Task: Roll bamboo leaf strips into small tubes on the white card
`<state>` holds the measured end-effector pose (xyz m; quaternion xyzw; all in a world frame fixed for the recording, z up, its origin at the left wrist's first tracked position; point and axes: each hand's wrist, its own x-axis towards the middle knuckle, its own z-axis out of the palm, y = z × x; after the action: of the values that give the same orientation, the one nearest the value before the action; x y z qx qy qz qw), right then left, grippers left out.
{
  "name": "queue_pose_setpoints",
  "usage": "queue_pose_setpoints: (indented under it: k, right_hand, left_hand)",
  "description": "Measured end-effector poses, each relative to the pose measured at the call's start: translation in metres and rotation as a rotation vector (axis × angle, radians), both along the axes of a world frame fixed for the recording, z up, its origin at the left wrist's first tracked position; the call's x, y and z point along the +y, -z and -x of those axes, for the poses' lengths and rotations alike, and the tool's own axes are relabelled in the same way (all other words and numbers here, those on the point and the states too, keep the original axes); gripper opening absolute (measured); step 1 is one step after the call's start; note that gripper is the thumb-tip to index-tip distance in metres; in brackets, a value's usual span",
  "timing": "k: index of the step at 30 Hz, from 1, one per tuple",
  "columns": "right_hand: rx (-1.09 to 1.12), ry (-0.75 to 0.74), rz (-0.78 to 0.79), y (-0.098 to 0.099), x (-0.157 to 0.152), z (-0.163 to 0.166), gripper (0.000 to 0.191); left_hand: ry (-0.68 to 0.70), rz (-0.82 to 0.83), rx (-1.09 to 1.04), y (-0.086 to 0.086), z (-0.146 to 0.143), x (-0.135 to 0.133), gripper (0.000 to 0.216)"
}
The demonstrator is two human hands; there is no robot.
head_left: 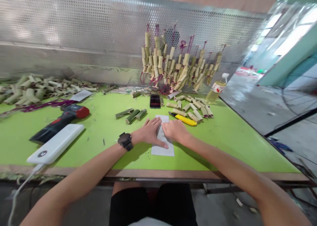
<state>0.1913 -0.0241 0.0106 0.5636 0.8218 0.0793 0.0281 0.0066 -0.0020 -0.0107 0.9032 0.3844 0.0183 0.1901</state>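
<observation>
Pale cloth (150, 222), cut off, shows this side of the paper (160, 150), which lies partly hidden beneath the left hand (150, 132), spread flat, and the right hand (175, 131), curled, its grip unclear.

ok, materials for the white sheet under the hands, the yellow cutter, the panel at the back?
White sheet: likely paper, matte; it lies thin and flat.
Yellow cutter: handle looks like plastic, judging by the even, bright colour; dark tip unclear.
Panel: probably bare metal, dull sheen; silvery grey, regular perforations, bright reflections.
</observation>
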Motion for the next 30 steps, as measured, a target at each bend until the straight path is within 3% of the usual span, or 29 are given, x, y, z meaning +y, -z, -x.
queue_pose_setpoints:
  k: [6, 11, 16, 21, 30]
  right_hand:
    - [-0.029, 0.136, -0.015, -0.004, 0.007, -0.003, 0.062]
    - [-0.020, 0.078, 0.013, -0.004, -0.002, -0.001, 0.062]
    - [-0.011, 0.157, -0.029, -0.002, 0.002, -0.002, 0.063]
    - [0.000, 0.047, 0.004, 0.001, -0.006, -0.002, 0.062]
    - [0.127, 0.091, -0.108, 0.013, 0.003, -0.019, 0.068]
  left_hand:
    - [-0.021, 0.011, -0.009, 0.001, 0.000, 0.001, 0.151]
    - [0.002, 0.004, -0.013, 0.002, -0.001, 0.001, 0.149]
    - [-0.033, 0.028, -0.009, -0.001, -0.002, 0.002, 0.152]
    - [-0.019, 0.031, -0.004, -0.001, -0.002, 0.002, 0.151]
    - [-0.016, 0.034, 0.000, -0.002, 0.000, 0.001, 0.152]
